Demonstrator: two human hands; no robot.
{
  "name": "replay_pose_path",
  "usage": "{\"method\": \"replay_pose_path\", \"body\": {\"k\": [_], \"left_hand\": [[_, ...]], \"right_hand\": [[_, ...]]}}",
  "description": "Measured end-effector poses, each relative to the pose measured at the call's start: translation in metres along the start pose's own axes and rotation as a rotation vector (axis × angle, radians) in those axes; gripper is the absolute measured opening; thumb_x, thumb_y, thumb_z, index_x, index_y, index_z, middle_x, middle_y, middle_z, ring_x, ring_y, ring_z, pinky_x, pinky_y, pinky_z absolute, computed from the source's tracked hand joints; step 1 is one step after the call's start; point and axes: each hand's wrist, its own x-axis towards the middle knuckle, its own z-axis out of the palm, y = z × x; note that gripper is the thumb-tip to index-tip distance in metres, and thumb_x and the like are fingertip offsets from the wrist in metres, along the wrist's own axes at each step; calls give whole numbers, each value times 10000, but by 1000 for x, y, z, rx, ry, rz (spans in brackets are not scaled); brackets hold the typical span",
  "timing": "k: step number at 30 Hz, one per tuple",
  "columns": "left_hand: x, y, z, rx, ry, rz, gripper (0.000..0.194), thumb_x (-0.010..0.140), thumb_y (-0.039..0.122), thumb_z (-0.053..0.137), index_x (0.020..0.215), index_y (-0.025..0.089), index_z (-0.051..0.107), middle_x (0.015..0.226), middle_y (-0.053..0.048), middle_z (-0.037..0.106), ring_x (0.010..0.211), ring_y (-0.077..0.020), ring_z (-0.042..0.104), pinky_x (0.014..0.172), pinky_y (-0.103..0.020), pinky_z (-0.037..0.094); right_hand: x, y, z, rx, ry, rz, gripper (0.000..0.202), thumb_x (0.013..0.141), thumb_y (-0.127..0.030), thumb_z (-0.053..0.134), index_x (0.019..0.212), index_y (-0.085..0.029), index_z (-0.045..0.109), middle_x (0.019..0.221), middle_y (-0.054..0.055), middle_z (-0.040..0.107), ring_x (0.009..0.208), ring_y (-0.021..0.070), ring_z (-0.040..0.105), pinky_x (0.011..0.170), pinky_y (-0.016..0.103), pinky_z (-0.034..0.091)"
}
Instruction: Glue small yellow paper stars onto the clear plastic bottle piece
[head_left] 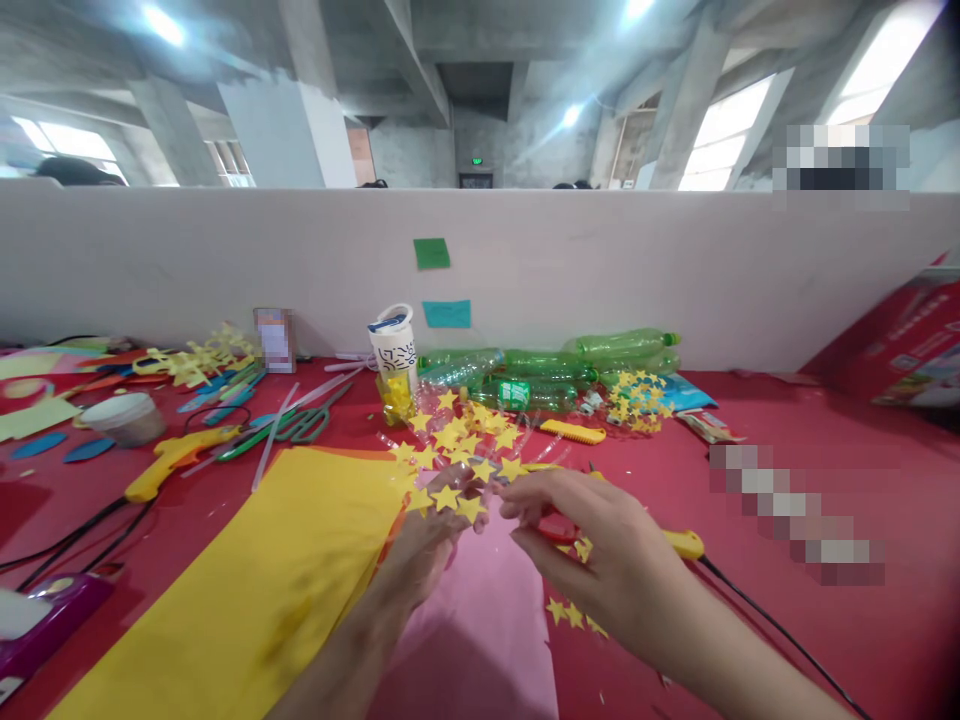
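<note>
In front of me a bunch of yellow paper stars [457, 440] on clear strips rises out of my left hand [435, 530]. The fingers of that hand are closed round the bunch's lower part, mostly hidden behind the stars. My right hand [592, 530] reaches in from the right, its fingers bent together at the bunch's right edge, just below one star. Whatever lies between those fingertips is too small to make out. Beneath both hands is a pink sheet [480, 620], with yellow sheets [247, 560] to its left. Loose yellow stars [574, 613] lie under my right wrist.
Green plastic bottles [540, 365] and a white cup [393, 345] stand before the partition [225, 240]. A yellow glue gun [172, 460] and scissors [307, 420] lie left, a yellow cutter [574, 431] ahead. Another star cluster [637, 400] sits behind right; a corded yellow tool [682, 543] lies right.
</note>
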Motion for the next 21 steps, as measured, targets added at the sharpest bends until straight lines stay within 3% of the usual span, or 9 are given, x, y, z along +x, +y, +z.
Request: {"method": "replay_pose_path", "body": {"k": [3,8,15,21], "left_hand": [[-1,2,2,21,-22,46,215,558,207,783,633,178,583,598,50,552,575,-88,502,554,-212,407],[-1,5,1,63,-62,74,175,576,205,750,587,181,577,606,35,546,610,-101,497,612,-236,418],[1,1,-6,106,-94,44,133,633,180,728,572,150,615,577,14,545,554,-88,456,518,-213,362],[4,2,-3,65,-147,70,151,652,193,729,785,164,664,738,-4,587,630,-96,496,586,-219,393]], "right_hand": [[0,2,1,-23,-12,-4,212,838,-122,569,1010,-246,585,892,-25,663,813,102,607,742,210,462],[-1,4,-1,-111,-8,-17,201,845,-143,561,1020,-233,603,875,-5,660,813,122,600,757,244,463],[0,4,-3,-114,-12,-20,196,863,-137,549,1016,-242,613,887,-14,669,825,118,604,751,237,454],[4,7,0,-19,-82,-71,126,898,-147,517,918,-205,627,890,6,674,831,117,606,751,232,458]]}}
